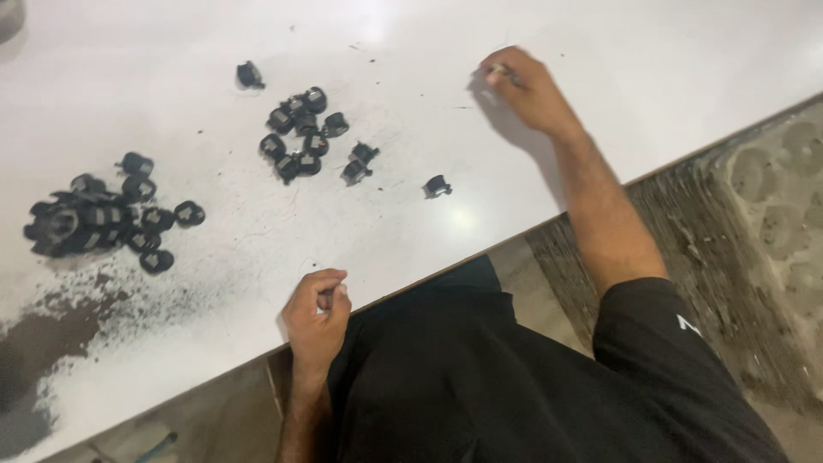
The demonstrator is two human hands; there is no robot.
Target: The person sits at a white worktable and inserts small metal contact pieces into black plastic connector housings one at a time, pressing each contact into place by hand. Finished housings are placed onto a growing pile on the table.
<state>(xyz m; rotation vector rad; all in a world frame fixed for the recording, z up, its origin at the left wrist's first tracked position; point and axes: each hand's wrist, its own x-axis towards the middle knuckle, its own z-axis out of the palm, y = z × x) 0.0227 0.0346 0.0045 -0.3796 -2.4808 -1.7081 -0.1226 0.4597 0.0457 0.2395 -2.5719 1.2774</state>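
My left hand (317,313) rests at the near edge of the white table (600,77), fingers curled around a small pale part that is mostly hidden. My right hand (525,86) reaches to the far right of the table, fingertips pinched on a thin small object pressed to the surface. Between them lies a lone small black ring-shaped part (436,186). A cluster of several similar black parts (304,137) sits further left of my right hand.
A bigger heap of black parts (99,219) lies at the far left, with one stray piece (249,75) near the top. Dark powder (51,334) stains the table's lower left. The table edge runs diagonally; patterned floor (771,197) lies to the right.
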